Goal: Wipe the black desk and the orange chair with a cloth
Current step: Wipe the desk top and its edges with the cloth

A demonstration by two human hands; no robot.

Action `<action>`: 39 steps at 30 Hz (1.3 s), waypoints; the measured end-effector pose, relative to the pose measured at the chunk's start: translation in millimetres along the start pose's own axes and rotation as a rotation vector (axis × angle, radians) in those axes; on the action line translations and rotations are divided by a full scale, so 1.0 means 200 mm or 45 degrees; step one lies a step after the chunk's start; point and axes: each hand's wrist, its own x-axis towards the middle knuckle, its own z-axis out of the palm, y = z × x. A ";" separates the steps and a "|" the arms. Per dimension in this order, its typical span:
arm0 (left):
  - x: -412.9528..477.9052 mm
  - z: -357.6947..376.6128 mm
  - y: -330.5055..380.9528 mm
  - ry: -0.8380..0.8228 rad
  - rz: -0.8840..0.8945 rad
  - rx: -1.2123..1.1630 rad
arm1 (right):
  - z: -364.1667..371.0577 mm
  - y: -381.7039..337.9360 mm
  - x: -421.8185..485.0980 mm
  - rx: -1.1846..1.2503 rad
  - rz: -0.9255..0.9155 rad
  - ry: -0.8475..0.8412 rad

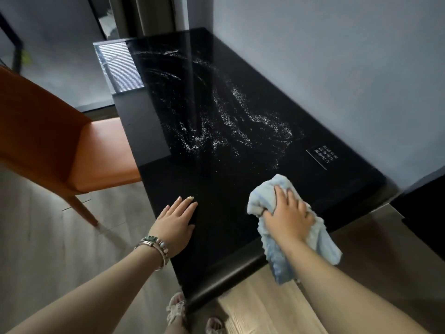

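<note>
Right hand [287, 214] presses down on a crumpled pale blue cloth [269, 191], fingers curled into it, at five o'clock on the glossy black desk [216, 169]. White streaks smear toward twelve. Left hand [174, 221] rests flat, fingers straight, at seven. Orange chair [60, 141] sits at nine.
</note>
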 end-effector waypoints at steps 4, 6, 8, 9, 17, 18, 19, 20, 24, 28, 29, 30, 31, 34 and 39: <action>-0.03 -0.02 0.00 0.030 0.013 -0.010 | 0.02 -0.16 -0.15 0.011 -0.095 -0.030; -0.03 -0.03 -0.02 0.078 0.019 -0.020 | 0.06 -0.29 -0.27 0.018 -0.269 -0.063; -0.02 -0.03 -0.06 0.115 0.013 -0.022 | 0.09 -0.41 -0.37 0.069 -0.497 -0.112; -0.02 -0.03 -0.08 0.127 0.005 -0.026 | 0.10 -0.44 -0.38 0.078 -0.567 -0.139; 0.13 -0.15 -0.41 0.117 0.114 0.031 | 0.03 -0.39 -0.04 0.114 0.330 0.061; 0.16 -0.17 -0.45 0.116 0.135 0.045 | 0.04 -0.47 -0.06 0.085 0.331 0.051; 0.19 -0.19 -0.49 0.109 0.156 0.059 | 0.07 -0.55 -0.09 0.070 0.297 0.054; 0.21 -0.21 -0.53 0.096 0.182 0.074 | 0.09 -0.64 -0.12 0.065 0.240 0.060; 0.31 -0.28 -0.66 0.036 0.300 0.175 | 0.14 -0.95 -0.21 0.127 -0.080 -0.021; 0.38 -0.33 -0.73 -0.031 0.410 0.280 | 0.14 -0.84 -0.21 0.051 0.105 0.007; 0.39 -0.34 -0.74 -0.054 0.434 0.287 | 0.14 -0.78 -0.21 0.039 0.312 0.053; 0.40 -0.34 -0.75 -0.069 0.454 0.290 | 0.12 -0.75 -0.21 0.069 0.491 0.079; 0.41 -0.34 -0.75 -0.077 0.471 0.293 | 0.11 -0.74 -0.21 0.113 0.607 0.090; 0.41 -0.34 -0.76 -0.080 0.496 0.282 | 0.12 -0.92 -0.20 0.133 0.600 0.028; 0.43 -0.35 -0.79 -0.051 0.536 0.259 | 0.17 -1.24 -0.25 0.199 -0.062 0.155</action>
